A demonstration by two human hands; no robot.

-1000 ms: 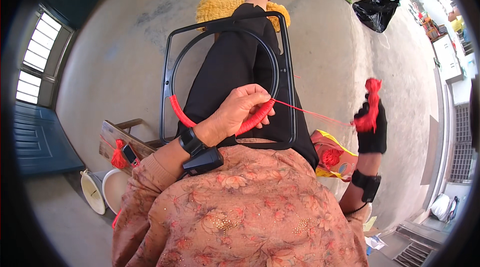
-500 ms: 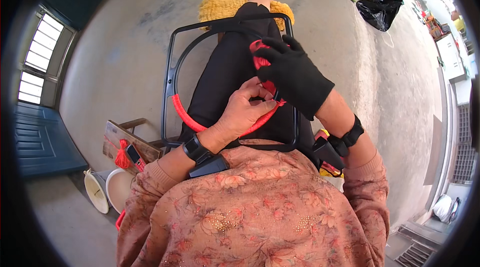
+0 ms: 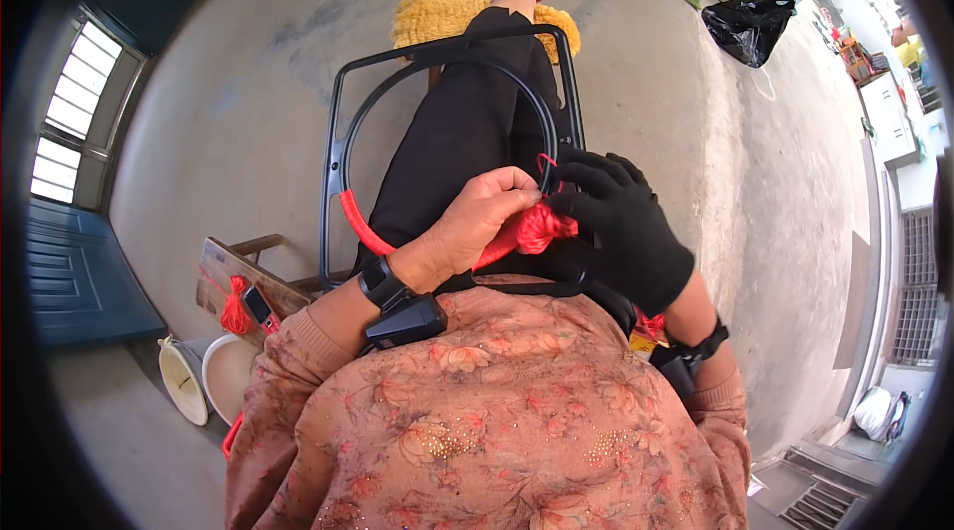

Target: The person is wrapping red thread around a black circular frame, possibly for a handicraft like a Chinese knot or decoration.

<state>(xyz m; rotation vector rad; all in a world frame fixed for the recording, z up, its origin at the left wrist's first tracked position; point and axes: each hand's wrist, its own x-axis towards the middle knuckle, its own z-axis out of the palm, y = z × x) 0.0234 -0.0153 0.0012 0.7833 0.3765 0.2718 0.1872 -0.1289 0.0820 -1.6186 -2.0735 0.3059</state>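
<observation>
On my lap lies a black metal frame (image 3: 331,123) with a round ring (image 3: 417,64) inside it. Red cord wrapping (image 3: 360,219) covers the ring's lower part. My bare left hand (image 3: 472,222) pinches the cord where the wrapping ends, at the ring's right side. A bundle of red cord (image 3: 545,228) sits just below those fingertips, next to the ring. My right hand (image 3: 628,217), in a black glove, has its fingers bent in at the ring and cord; its fingertips are partly hidden. A small loop of cord stands up above them.
A wooden stool (image 3: 248,272) at the left carries a red cord hank (image 3: 236,307) and a phone (image 3: 260,308). Pale buckets (image 3: 183,386) stand below it. A yellow fluffy cover (image 3: 432,18) lies under my legs; a black plastic bag (image 3: 747,28) is at the far right.
My right hand has come down and right, and the cord bundle has moved from above the ring's right side to below my left fingertips. My left hand stays at the ring.
</observation>
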